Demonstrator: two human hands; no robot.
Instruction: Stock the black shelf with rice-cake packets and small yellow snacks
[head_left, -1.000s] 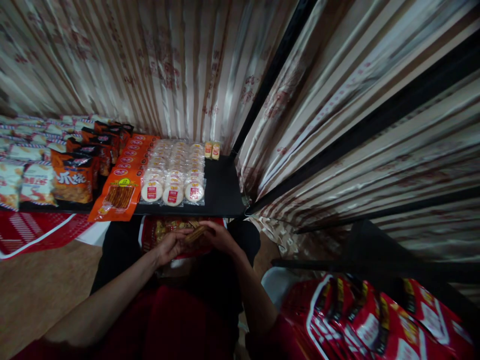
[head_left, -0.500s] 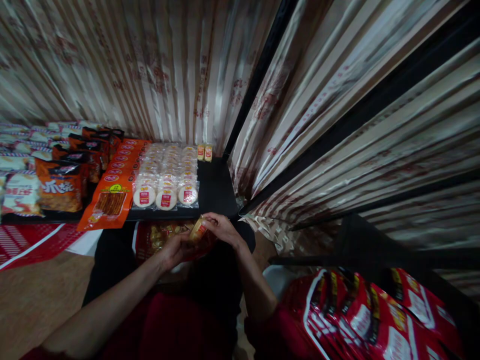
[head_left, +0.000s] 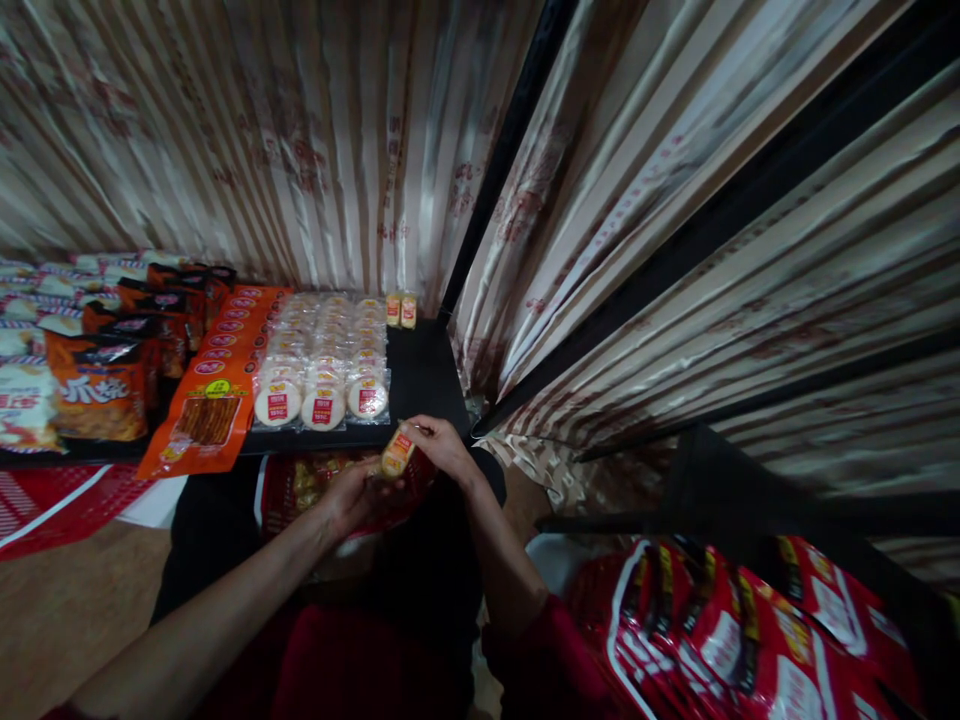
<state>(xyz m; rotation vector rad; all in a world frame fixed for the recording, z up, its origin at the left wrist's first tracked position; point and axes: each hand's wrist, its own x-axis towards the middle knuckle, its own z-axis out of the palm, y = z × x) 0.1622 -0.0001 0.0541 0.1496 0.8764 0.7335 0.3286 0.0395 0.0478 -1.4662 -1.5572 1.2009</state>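
Between my two hands is a small yellow wrapped snack (head_left: 398,452) with a red label, tilted above my lap. My left hand (head_left: 358,492) grips its lower end, fingers closed round it. From the upper right, my right hand (head_left: 437,440) pinches the other end. Below them a red bag (head_left: 271,500) with gold-wrapped pieces showing in it lies on my lap, partly hidden by my hands. Two similar yellow snacks (head_left: 400,311) stand at the back of the black shelf (head_left: 421,372), beside rows of round white packaged crackers (head_left: 323,405).
Left on the shelf are a long orange packet (head_left: 201,425), orange snack bags (head_left: 97,390) and white bags (head_left: 26,405). Several red bags (head_left: 712,630) lie at lower right. Black frame bars (head_left: 637,275) cross the pleated curtain (head_left: 322,150) behind.
The yellow snack has turned in my hands, so more of its labelled face shows. Shelf items appear slightly further left and lower as the view shifted. Both hands still hold the snack.
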